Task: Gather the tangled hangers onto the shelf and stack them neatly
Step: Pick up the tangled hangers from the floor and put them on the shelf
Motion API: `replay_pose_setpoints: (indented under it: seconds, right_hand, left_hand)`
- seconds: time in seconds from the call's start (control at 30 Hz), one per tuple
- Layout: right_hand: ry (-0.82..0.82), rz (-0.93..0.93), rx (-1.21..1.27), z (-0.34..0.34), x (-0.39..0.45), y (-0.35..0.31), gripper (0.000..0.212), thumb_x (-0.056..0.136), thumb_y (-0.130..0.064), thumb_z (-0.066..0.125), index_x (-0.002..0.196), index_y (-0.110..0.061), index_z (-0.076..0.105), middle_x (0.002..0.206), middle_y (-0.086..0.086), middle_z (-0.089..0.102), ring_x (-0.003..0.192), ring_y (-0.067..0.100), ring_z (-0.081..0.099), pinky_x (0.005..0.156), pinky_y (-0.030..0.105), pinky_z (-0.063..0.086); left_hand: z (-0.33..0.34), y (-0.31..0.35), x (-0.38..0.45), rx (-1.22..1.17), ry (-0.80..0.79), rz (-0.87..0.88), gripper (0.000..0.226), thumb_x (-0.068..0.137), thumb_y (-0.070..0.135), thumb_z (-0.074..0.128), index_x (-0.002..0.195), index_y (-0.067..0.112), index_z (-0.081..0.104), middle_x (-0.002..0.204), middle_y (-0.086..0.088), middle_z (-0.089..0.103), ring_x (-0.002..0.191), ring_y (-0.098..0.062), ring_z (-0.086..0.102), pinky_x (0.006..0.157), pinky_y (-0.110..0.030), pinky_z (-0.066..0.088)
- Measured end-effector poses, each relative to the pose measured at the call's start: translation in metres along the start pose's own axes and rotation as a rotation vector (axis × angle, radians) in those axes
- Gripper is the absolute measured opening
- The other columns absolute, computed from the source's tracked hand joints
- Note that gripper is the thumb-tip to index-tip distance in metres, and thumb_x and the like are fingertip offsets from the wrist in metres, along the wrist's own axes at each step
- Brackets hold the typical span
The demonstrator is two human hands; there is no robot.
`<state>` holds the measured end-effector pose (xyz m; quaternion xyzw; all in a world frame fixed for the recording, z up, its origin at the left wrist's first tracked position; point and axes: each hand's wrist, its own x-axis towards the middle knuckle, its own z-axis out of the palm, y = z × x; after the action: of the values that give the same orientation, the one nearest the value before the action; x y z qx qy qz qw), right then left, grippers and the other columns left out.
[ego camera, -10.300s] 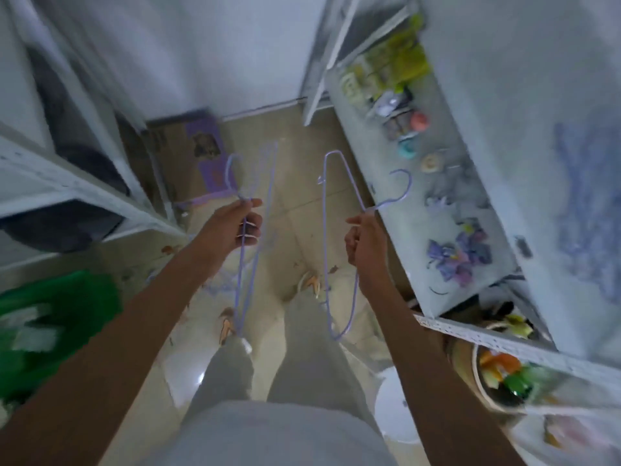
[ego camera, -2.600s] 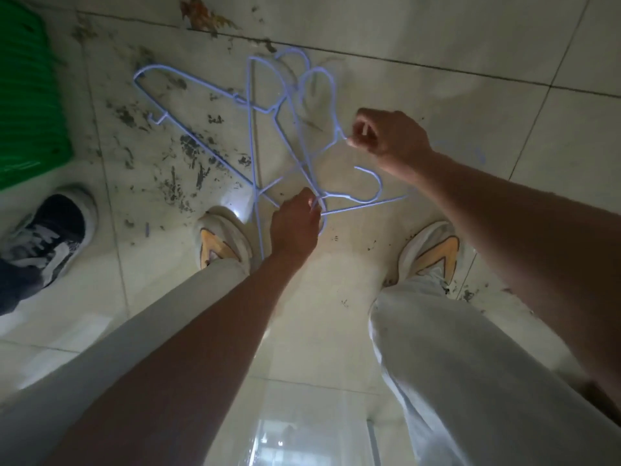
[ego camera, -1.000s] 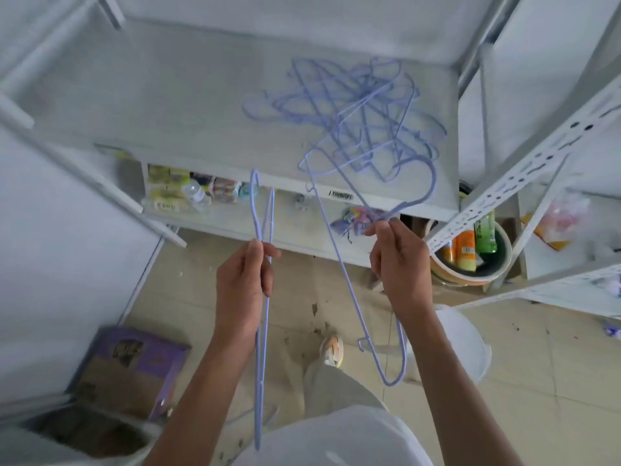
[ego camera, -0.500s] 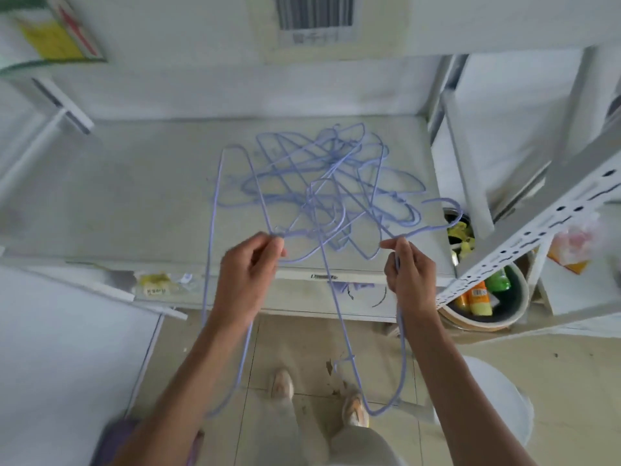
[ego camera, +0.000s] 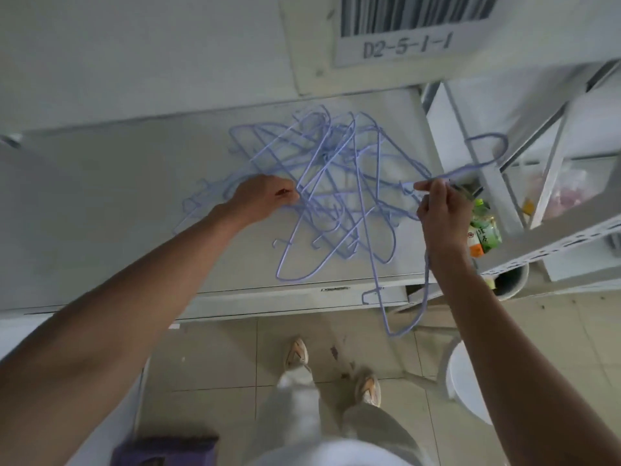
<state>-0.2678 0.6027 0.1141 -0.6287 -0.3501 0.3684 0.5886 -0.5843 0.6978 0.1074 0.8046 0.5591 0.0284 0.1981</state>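
A tangle of several lavender wire hangers (ego camera: 331, 186) lies on the white shelf (ego camera: 111, 203), toward its right half. My left hand (ego camera: 260, 200) rests on the shelf at the pile's left edge, fingers closed on a hanger (ego camera: 205, 196) lying flat there. My right hand (ego camera: 440, 210) is at the shelf's right end, pinching the neck of another hanger (ego camera: 403, 317). That hanger's hook curls up to the right, and its body dangles below the shelf's front edge.
A barcode label reading D2-5-1-1 (ego camera: 416, 26) is on the shelf above. A perforated white upright (ego camera: 551, 243) stands at right, over a bucket of bottles (ego camera: 484, 230). A white stool (ego camera: 467, 381) and purple box (ego camera: 164, 450) sit on the tiled floor.
My left hand has moved forward and set its hanger down on the shelf beside the pile. My right hand has risen to shelf height with its hanger.
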Motion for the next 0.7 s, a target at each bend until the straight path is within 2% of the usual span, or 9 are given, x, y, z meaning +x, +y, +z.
replay_pose_setpoints:
  seconds: [0.13, 0.23, 0.3, 0.4, 0.5, 0.63, 0.7]
  right_hand:
    - [-0.102, -0.151, -0.156, 0.001, 0.026, -0.02, 0.037, 0.106, -0.018, 0.042, 0.087, -0.01, 0.073, 0.044, -0.008, 0.047, 0.044, 0.005, 0.042, 0.049, 0.021, 0.034]
    - [-0.228, -0.222, -0.229, -0.005, 0.038, -0.038, 0.039, 0.106, -0.022, 0.043, 0.089, -0.005, 0.073, 0.044, -0.007, 0.046, 0.043, 0.007, 0.042, 0.049, 0.02, 0.034]
    - [-0.303, -0.262, -0.306, -0.012, 0.042, -0.047, 0.041, 0.108, -0.026, 0.044, 0.089, -0.006, 0.073, 0.044, -0.006, 0.044, 0.043, 0.01, 0.042, 0.051, 0.022, 0.034]
    - [-0.315, -0.318, -0.465, -0.026, 0.042, -0.051, 0.043, 0.109, -0.027, 0.041, 0.089, -0.009, 0.074, 0.048, 0.001, 0.05, 0.045, 0.013, 0.048, 0.056, 0.027, 0.037]
    - [-0.293, -0.245, -0.423, -0.038, 0.034, -0.044, 0.041, 0.109, -0.022, 0.041, 0.088, -0.01, 0.073, 0.043, -0.005, 0.048, 0.042, 0.009, 0.044, 0.054, 0.026, 0.034]
    - [-0.249, -0.142, -0.391, -0.058, 0.027, -0.03, 0.042, 0.109, -0.02, 0.04, 0.084, -0.017, 0.073, 0.041, -0.009, 0.044, 0.042, 0.01, 0.039, 0.052, 0.028, 0.03]
    - [-0.216, -0.099, -0.37, -0.068, 0.025, -0.024, 0.043, 0.109, -0.021, 0.04, 0.082, -0.022, 0.073, 0.041, -0.009, 0.043, 0.041, 0.01, 0.037, 0.051, 0.026, 0.029]
  left_hand:
    - [0.013, -0.004, -0.007, -0.031, 0.16, -0.078, 0.026, 0.095, 0.042, 0.064, 0.094, 0.018, 0.073, 0.086, -0.007, 0.075, 0.088, -0.027, 0.073, 0.066, -0.03, 0.042]
    - [0.018, -0.004, -0.023, -0.063, 0.295, -0.105, 0.021, 0.092, 0.035, 0.072, 0.1, 0.017, 0.078, 0.094, -0.005, 0.077, 0.09, -0.025, 0.074, 0.072, -0.033, 0.052]
    - [0.022, -0.005, -0.034, -0.047, 0.312, -0.082, 0.02, 0.09, 0.034, 0.075, 0.102, 0.019, 0.078, 0.095, -0.003, 0.074, 0.088, -0.024, 0.073, 0.071, -0.033, 0.052]
    - [0.028, -0.007, -0.044, 0.0, 0.328, -0.055, 0.018, 0.09, 0.032, 0.076, 0.102, 0.019, 0.077, 0.096, -0.005, 0.07, 0.09, -0.028, 0.073, 0.068, -0.036, 0.055]
    - [0.035, -0.004, -0.047, 0.002, 0.328, -0.072, 0.016, 0.092, 0.028, 0.074, 0.101, 0.015, 0.077, 0.095, -0.01, 0.068, 0.094, -0.033, 0.07, 0.072, -0.044, 0.057]
    - [0.043, 0.004, -0.049, 0.043, 0.359, -0.163, 0.017, 0.095, 0.032, 0.067, 0.092, 0.017, 0.074, 0.092, -0.009, 0.064, 0.093, -0.033, 0.065, 0.068, -0.043, 0.056]
    - [0.047, 0.009, -0.047, 0.039, 0.355, -0.199, 0.022, 0.097, 0.036, 0.065, 0.096, 0.017, 0.074, 0.095, -0.01, 0.064, 0.094, -0.034, 0.064, 0.07, -0.045, 0.056]
